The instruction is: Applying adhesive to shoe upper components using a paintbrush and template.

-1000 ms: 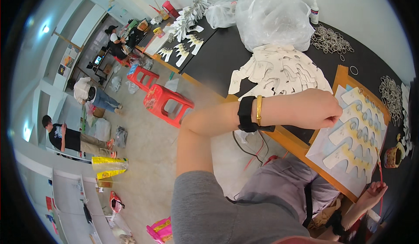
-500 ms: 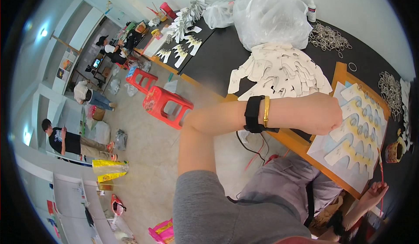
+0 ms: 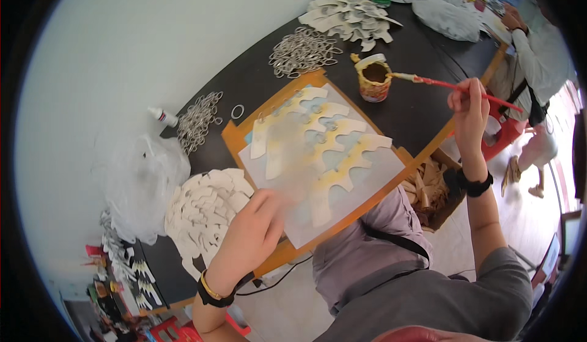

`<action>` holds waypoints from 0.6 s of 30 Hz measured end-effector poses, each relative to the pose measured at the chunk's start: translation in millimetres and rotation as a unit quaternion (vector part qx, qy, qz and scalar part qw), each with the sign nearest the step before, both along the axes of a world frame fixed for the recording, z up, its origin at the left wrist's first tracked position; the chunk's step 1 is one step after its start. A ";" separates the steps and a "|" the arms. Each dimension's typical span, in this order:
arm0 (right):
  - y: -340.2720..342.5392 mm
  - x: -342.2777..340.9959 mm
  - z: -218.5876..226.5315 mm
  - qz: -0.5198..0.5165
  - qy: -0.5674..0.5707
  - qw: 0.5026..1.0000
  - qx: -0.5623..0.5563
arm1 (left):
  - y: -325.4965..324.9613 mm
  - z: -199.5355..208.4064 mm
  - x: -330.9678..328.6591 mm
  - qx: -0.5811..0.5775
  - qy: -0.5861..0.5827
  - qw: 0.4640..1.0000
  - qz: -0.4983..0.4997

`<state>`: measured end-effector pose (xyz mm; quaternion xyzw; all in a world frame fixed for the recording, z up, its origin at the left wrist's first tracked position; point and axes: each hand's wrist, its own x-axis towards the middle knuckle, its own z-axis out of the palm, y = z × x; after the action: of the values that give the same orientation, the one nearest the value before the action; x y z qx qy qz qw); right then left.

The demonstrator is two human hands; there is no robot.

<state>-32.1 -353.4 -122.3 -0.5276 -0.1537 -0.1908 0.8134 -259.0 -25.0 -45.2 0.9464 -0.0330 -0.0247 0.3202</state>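
My right hand (image 3: pixel 469 113) grips a thin red paintbrush (image 3: pixel 437 83), held nearly level. Its yellowish, coated head is at the rim of a small jar (image 3: pixel 374 85) of brown paste, whose lip is smeared yellow. My left hand (image 3: pixel 254 235) hovers by the near left edge of a wooden board (image 3: pixel 235 143); its fingertips are smeared by motion, so whether they hold anything is unclear. On the board, over white paper (image 3: pixel 379 168), lie several scalloped white pieces (image 3: pixel 342 180) with yellow smears and metal rings along them.
A heap of plain white scalloped pieces (image 3: pixel 205 210) lies left of the board. Behind it are two piles of metal rings (image 3: pixel 302 51), a white bottle (image 3: pixel 162 117) and a clear plastic bag (image 3: pixel 143 183). Another person (image 3: pixel 538 48) works at the far right; a box of brown paper (image 3: pixel 431 192) stands below the table.
The view has swung to the right. My left arm, stretched over the board before, has drawn back toward its near left edge. My right hand has brought the brush up to the jar.
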 end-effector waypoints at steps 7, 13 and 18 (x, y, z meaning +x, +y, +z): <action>13.3 23.5 40.7 -0.027 -0.024 0.962 -0.270 | 5.5 2.3 -7.1 0.030 0.059 0.998 -0.016; 60.4 47.8 30.4 0.007 -0.076 0.878 -0.473 | 10.3 -6.1 -22.8 0.020 0.088 0.996 -0.013; 49.1 41.9 35.4 0.014 0.010 0.934 -0.356 | 16.5 -6.5 -38.1 0.015 0.104 0.994 0.015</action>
<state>9.8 -304.3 -86.8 -0.7821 -0.2108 -0.1066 0.5766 -297.1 -8.5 -51.8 0.9437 0.0147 -0.1189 0.3082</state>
